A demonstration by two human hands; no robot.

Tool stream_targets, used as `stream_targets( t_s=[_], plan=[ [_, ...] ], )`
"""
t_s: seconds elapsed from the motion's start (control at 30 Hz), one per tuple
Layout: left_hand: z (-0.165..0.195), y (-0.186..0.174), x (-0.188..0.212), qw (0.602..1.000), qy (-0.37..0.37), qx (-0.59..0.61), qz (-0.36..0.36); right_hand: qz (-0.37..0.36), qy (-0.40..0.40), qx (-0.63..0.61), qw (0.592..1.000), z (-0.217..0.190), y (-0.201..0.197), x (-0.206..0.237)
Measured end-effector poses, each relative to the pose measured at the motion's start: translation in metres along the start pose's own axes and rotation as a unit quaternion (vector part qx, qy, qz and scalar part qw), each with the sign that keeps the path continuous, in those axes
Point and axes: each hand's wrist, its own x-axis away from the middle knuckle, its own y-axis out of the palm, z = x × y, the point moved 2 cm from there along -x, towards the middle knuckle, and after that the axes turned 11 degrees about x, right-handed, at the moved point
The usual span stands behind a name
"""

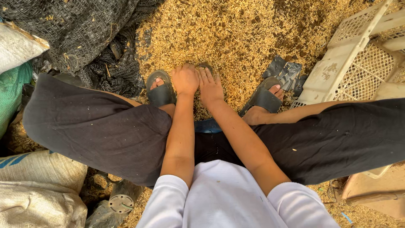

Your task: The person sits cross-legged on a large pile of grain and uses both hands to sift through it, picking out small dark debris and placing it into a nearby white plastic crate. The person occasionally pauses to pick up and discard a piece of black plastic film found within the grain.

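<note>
Both hands were pressed down side by side on the loose grain husks (236, 38) between the sandalled feet. The left hand (184, 79) was curled into a loose fist, while the right hand (209, 87) was laid open, fingers extended. A cream plastic crate (358, 63) was seen lying to the right.

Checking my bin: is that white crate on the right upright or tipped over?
Tipped. The crate lies slanted on the husks, its mesh side facing up.
</note>
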Motion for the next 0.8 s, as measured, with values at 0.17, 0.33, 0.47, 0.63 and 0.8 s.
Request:
stream_targets(
  t_s=[0.17,0.33,0.47,0.63,0.8],
  plan=[
    [0.012,-0.002,0.004,0.993,0.110,-0.032,-0.029,-0.005,0.023,0.033,0.999,0.007,0.002,0.000],
    [0.012,-0.006,0.015,0.994,-0.065,0.086,0.004,0.120,-0.037,-0.307,0.943,0.043,0.005,0.004],
    [0.002,-0.003,0.025,0.904,-0.365,0.193,-0.110,0.238,-0.014,-0.693,0.681,0.090,0.012,0.007],
    [0.020,0.008,0.023,0.849,-0.398,0.278,-0.209,0.241,0.058,-0.633,0.734,0.091,0.022,0.010],
    [0.031,0.023,0.023,0.786,-0.406,0.365,-0.290,0.048,0.135,-0.598,0.789,0.072,0.032,0.007]
  ],
)
